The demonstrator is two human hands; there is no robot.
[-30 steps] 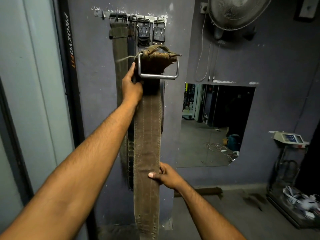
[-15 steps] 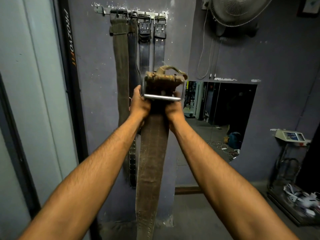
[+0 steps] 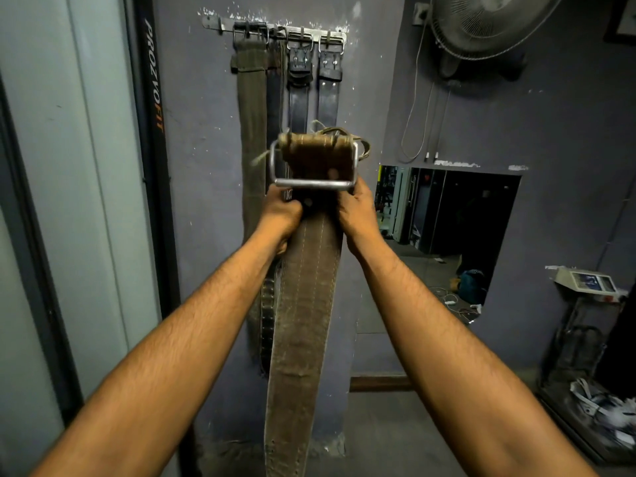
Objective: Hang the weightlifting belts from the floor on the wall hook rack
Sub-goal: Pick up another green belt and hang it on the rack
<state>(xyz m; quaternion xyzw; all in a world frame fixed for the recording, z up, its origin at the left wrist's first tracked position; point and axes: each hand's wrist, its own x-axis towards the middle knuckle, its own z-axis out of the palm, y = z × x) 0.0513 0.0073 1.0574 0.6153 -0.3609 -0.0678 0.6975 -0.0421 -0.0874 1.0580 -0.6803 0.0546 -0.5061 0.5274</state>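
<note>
The wall fills the view, and the wall hook rack sits high on it, well above the fingers. Four hung belts dangle from its hooks by their buckles, so that share of the job looks done. They take up most of the bar; whether a free hook remains cannot be told.

One brown belt is not yet hung. It is held upright in front of the hung ones, its strap trailing down below the fingers and out of view at the bottom. Its metal buckle stands just above the fingers, still well below the rack.

The left hand has its fingers curled tight around the strap's left edge just under the buckle. The right hand is wrapped around the right edge at the same height, fingers hidden behind the leather.

What is left, as I judge it: raising the buckle to the rack and slipping its frame over a hook. Whether more belts lie on the floor cannot be seen.
</note>
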